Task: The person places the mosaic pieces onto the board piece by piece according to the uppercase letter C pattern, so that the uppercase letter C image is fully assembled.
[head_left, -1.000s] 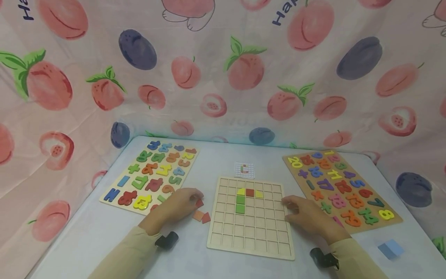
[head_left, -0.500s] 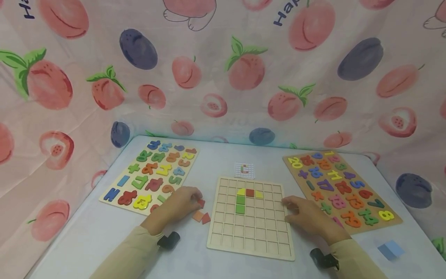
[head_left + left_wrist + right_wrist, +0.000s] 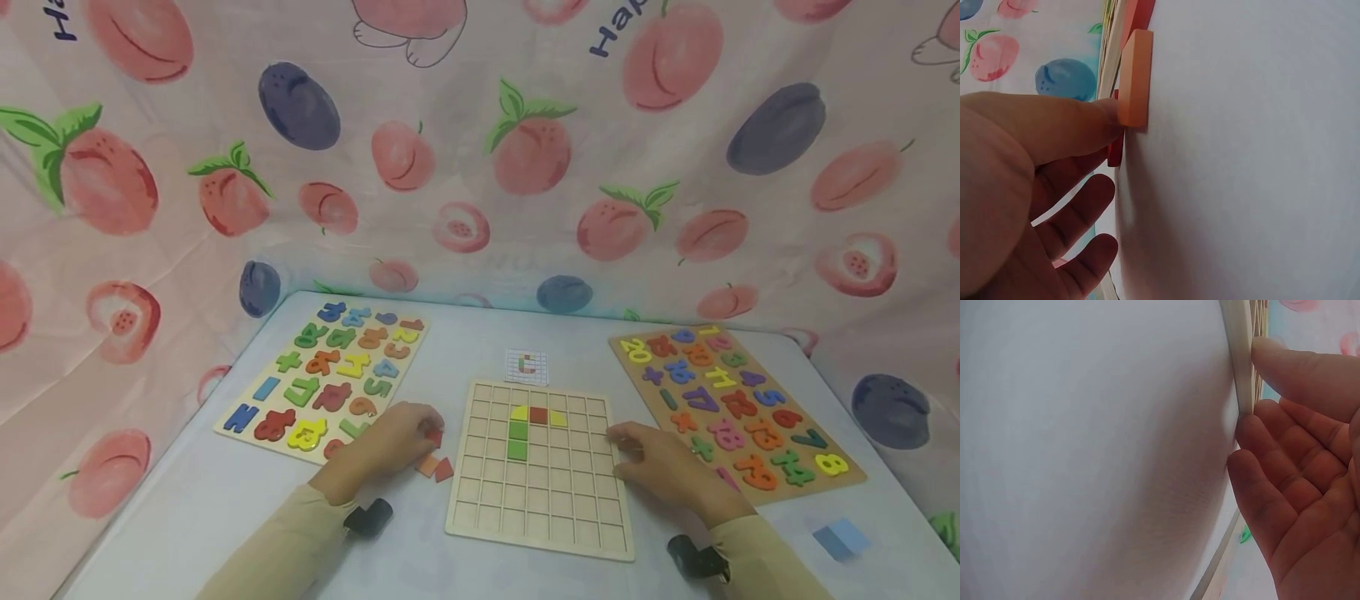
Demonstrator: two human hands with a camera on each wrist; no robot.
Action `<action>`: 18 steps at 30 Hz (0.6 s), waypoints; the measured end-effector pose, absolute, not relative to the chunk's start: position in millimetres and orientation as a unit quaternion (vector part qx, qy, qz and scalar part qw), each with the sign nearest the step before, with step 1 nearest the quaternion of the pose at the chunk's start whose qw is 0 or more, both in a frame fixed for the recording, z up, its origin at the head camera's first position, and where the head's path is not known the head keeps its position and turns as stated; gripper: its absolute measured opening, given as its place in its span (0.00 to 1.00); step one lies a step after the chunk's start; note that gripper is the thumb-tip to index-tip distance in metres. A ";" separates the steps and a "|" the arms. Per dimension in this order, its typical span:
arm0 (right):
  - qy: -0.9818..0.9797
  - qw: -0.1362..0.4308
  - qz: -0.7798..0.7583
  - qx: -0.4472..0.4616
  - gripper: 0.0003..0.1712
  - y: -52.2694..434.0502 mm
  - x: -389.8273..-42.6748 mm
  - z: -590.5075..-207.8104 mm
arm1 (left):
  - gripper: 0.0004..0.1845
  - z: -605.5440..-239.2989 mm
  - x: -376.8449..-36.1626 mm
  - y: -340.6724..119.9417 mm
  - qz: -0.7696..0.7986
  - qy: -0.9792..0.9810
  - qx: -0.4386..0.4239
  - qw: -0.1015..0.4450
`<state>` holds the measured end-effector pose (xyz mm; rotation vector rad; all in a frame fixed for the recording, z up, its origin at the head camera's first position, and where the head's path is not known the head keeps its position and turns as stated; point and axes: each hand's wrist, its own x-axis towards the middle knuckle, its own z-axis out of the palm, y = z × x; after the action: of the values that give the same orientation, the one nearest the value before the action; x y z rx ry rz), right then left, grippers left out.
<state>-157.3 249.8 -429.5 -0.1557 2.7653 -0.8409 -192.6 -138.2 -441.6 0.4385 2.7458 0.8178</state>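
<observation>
The left hand has 1 red tile at its fingertips.

both arms angle in from the bottom of the head view. left grip is doing a pinch, thumb pretty straight, lower fingers bent and apart. right grip looks way looser, thumb held off from gently curled fingers, palm showing.

A: What's on the L side of the tabletop?
B: Pale number board, multicol. digits. Brown no. board on the R, blue block nr it.
A: Bkgd?
B: Pink cloth w/ peaches.
</observation>
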 end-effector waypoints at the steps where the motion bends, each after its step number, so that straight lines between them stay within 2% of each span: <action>1: 0.948 0.123 -0.288 -0.056 0.30 250.0 -157.2 -429.5 | 0.13 -441.7 -192.5 -137.9 0.279 0.941 0.151 0.121; 18: 0.947 0.125 -0.293 -0.042 0.29 248.4 -157.1 -430.0 | 0.12 -434.8 -192.9 -132.5 0.248 0.948 0.175 0.097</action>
<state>-157.1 248.4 -430.0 -0.1231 2.7589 -0.8531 -192.9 -132.5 -434.8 0.5171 2.8064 0.7344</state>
